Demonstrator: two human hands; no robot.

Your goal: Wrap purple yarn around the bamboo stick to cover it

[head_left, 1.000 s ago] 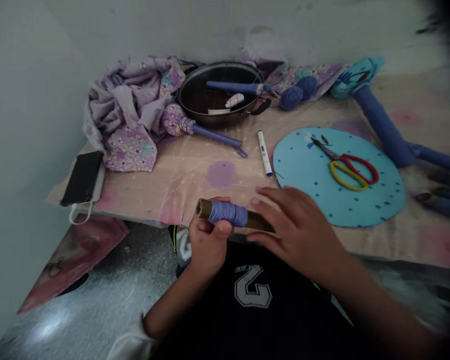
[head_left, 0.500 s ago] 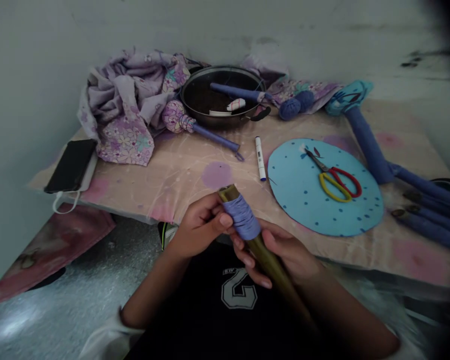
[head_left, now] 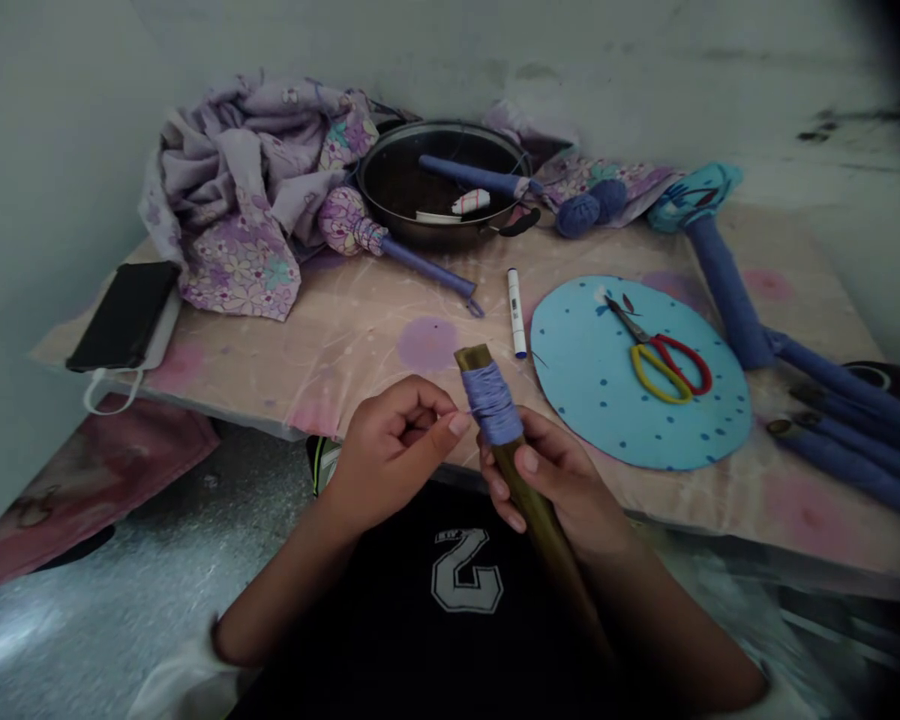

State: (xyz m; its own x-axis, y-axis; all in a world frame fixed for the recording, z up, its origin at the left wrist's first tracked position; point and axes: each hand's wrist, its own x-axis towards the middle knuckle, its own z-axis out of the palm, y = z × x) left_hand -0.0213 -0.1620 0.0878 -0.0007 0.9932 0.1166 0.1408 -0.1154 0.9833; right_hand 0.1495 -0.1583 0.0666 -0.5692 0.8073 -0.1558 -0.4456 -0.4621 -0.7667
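A brown-green stick [head_left: 534, 505] slants up from the lap, its top end wrapped in blue-purple yarn [head_left: 493, 403]. My right hand [head_left: 551, 475] is closed around the stick just below the wrapping. At the left of the wrapping, my left hand [head_left: 405, 445] pinches a thin strand of the same yarn between thumb and forefinger. Scissors [head_left: 664, 360] with red and yellow handles lie on a round light-blue mat [head_left: 607, 400]. Left of the mat is a white marker [head_left: 517, 313].
A black pan [head_left: 397, 215] stands at the back. Floral cloth [head_left: 240, 190] is heaped at the left, near a black box-like object [head_left: 124, 315]. A yarn-wrapped stick [head_left: 427, 268] lies in front of the pan. Several blue-wrapped sticks [head_left: 862, 455] lie at the right.
My left hand has moved off the wrapping to the left, with a strand now showing between its fingertips and the stick. The stick stands a little more upright.
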